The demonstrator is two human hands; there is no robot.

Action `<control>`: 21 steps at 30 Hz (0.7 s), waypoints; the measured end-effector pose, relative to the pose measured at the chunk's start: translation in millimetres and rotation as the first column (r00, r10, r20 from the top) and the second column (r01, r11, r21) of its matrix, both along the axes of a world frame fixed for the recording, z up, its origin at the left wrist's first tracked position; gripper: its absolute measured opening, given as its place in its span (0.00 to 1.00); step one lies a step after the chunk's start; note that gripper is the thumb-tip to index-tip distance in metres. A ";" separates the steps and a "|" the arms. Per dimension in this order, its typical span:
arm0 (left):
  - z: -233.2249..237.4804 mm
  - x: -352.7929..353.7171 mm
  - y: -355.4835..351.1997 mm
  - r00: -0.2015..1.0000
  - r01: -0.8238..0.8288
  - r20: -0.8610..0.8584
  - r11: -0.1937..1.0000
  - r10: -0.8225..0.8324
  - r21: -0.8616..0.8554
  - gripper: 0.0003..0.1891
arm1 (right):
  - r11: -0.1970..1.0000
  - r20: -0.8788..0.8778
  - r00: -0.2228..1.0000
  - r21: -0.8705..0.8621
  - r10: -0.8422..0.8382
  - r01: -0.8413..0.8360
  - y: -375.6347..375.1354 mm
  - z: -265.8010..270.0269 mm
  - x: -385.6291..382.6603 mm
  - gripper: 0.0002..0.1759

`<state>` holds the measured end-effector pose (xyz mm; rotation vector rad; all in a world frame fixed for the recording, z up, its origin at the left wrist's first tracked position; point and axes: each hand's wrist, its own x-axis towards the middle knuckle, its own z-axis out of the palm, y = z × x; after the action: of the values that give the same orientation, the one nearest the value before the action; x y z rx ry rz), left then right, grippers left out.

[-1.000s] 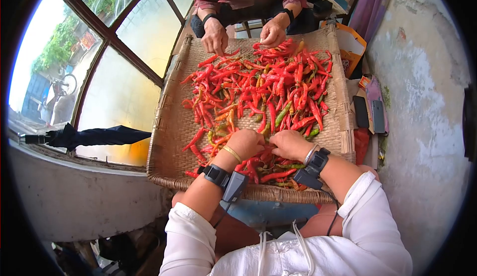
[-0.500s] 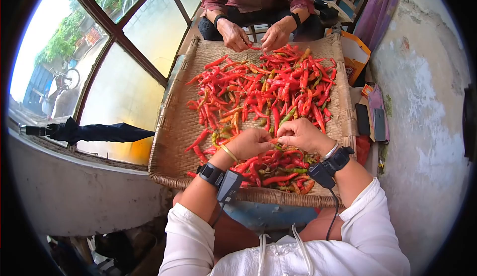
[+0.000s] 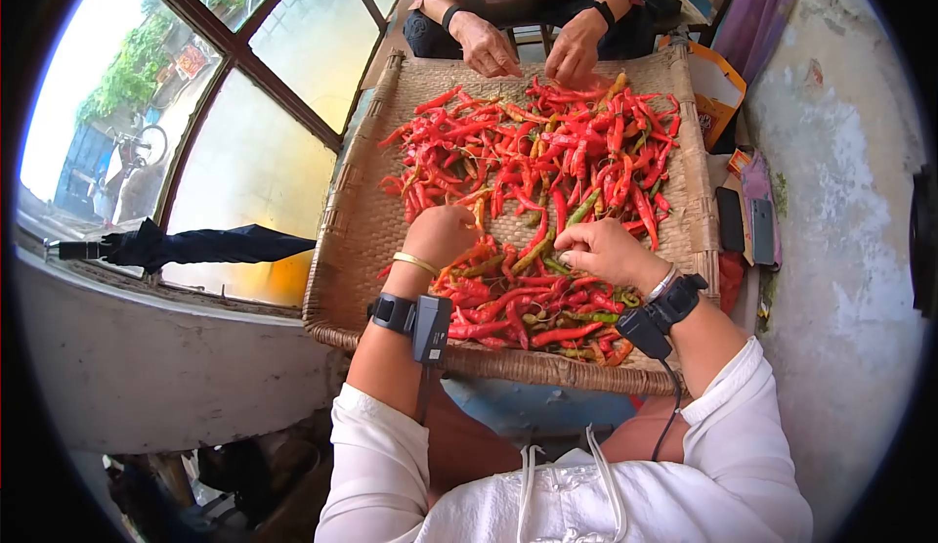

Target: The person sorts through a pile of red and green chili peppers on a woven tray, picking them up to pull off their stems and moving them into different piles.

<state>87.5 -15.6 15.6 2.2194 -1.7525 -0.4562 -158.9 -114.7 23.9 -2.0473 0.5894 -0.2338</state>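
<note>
A spread of red chili peppers point(image 3: 547, 167), with some green and orange ones, lies on a woven tray point(image 3: 352, 250). My left hand point(image 3: 440, 235) is over the left side of the nearer peppers, its fingers curled downward; what they hold, if anything, is hidden. My right hand point(image 3: 611, 253) hovers above the nearer pile point(image 3: 528, 308), thumb and fingers drawn together in a pinch. Anything between them is too small to make out. A green chili pepper point(image 3: 584, 207) rests just beyond my right fingers.
Across the tray, another person's two hands point(image 3: 489, 46) are over the far edge. A folded dark umbrella point(image 3: 215, 246) lies on the window ledge at left. Phones point(image 3: 762, 230) and an orange-edged bag point(image 3: 718, 93) are beside the tray at right, near the wall.
My hands were together over the middle of the peppers and are now apart, left hand further left, right hand further right. The other person's hands have separated slightly. The view has shifted a little.
</note>
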 end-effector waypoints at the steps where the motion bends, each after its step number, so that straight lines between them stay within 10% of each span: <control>1: -6.2 -2.4 2.6 0.997 0.057 0.039 0.997 -0.059 0.048 0.11 | 1.000 -0.010 1.000 -0.003 0.011 -0.011 0.7 0.3 1.6 0.12; 8: -18.1 -16.5 4.7 0.950 0.209 0.214 0.973 -0.227 0.101 0.12 | 0.994 -0.013 0.998 -0.091 0.064 -0.064 4.8 -11.5 1.8 0.13; 14: 8.3 -48.6 12.5 0.931 0.101 -0.332 0.983 -0.148 -0.155 0.16 | 0.997 0.031 0.999 0.069 -0.044 0.041 14.6 -12.1 10.0 0.13; 21: 14.4 -68.8 20.2 0.893 0.204 -0.300 0.896 -0.335 -0.395 0.14 | 0.975 0.072 0.997 0.219 0.031 -0.046 22.4 -6.3 14.0 0.14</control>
<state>18.7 4.5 30.0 1.5338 -1.7812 -0.5210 -144.9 -92.3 17.5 -1.8275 0.5095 -0.2046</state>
